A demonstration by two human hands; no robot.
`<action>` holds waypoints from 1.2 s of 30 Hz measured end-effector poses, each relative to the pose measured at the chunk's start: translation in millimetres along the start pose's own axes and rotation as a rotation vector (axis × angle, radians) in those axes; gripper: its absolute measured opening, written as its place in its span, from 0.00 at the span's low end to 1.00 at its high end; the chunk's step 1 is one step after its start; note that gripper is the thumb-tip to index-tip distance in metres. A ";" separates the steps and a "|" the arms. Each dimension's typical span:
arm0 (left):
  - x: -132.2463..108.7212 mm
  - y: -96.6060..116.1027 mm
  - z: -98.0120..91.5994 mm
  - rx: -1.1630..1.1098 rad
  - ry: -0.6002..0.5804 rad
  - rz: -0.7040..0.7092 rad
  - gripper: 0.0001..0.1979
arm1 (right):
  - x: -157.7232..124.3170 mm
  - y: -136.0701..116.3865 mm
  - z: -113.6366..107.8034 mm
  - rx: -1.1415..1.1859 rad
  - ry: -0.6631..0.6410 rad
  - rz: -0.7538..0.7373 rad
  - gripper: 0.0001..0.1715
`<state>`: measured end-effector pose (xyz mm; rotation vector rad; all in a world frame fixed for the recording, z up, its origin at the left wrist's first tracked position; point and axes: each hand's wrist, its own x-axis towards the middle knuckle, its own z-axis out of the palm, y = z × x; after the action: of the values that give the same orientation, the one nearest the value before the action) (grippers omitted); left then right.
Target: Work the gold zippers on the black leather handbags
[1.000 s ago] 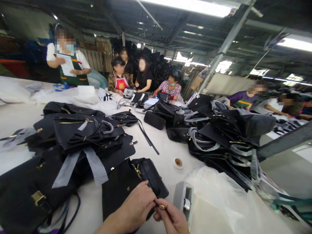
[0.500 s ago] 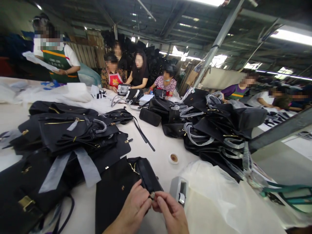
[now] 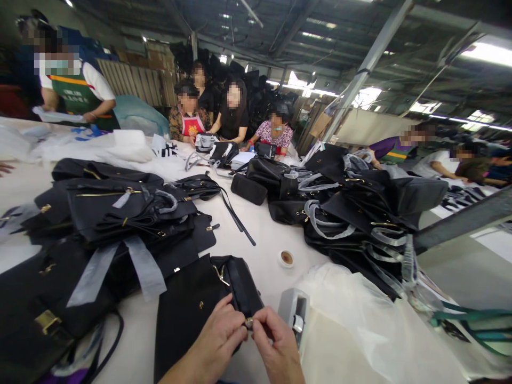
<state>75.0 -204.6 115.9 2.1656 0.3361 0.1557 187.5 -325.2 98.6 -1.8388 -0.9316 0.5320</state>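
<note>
A black handbag [image 3: 182, 304] lies on the table in front of me, with a gold zipper [image 3: 221, 274] along its top edge. At its near right side, my left hand [image 3: 218, 338] and my right hand [image 3: 277, 338] meet. Their thumbs and index fingers pinch a small metal fitting [image 3: 248, 323] between them. Fingers cover most of the fitting, so I cannot tell its exact kind or whether it is fixed to the bag. My left index finger points up beside the bag's side panel.
Grey tape dispenser [image 3: 287, 306] stands just right of the bag; a small tape roll [image 3: 286, 259] lies beyond it. Black bags are piled left [image 3: 120, 213] and right [image 3: 360, 213]. Thin white sheeting [image 3: 360, 314] covers the right foreground. Several people work behind the table.
The view has shifted slightly. My hands keep their pinch on the metal fitting, the right fingers curled a little more. At far left, a person in a green apron has lowered the white sheet.
</note>
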 end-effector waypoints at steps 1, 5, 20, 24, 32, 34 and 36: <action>-0.9 0.4 0.3 0.041 0.018 0.005 0.15 | 0.2 1.6 -0.2 -0.017 0.019 0.012 0.16; -6.7 0.0 4.8 0.266 0.083 0.077 0.12 | -1.6 7.0 -10.5 -0.074 0.072 0.020 0.16; -18.2 3.2 15.4 0.382 -0.032 0.160 0.12 | -8.9 9.5 -26.6 -0.516 -0.464 -0.357 0.13; -20.5 4.0 13.8 0.369 -0.021 0.200 0.12 | -10.2 5.6 -25.1 -0.435 -0.447 -0.329 0.12; -23.4 -1.0 3.9 0.337 0.085 0.247 0.12 | -3.9 0.0 -8.3 0.666 -0.528 0.484 0.20; -24.4 -0.8 2.9 0.269 0.091 0.199 0.12 | -3.8 0.8 0.1 0.856 -0.496 0.542 0.23; -24.7 1.1 2.6 0.173 0.078 0.113 0.12 | -4.5 1.1 6.4 0.879 -0.463 0.524 0.25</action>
<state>52.2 -214.6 115.6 2.3548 0.2802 0.2851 180.6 -325.3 94.7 -1.1284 -0.3530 1.4708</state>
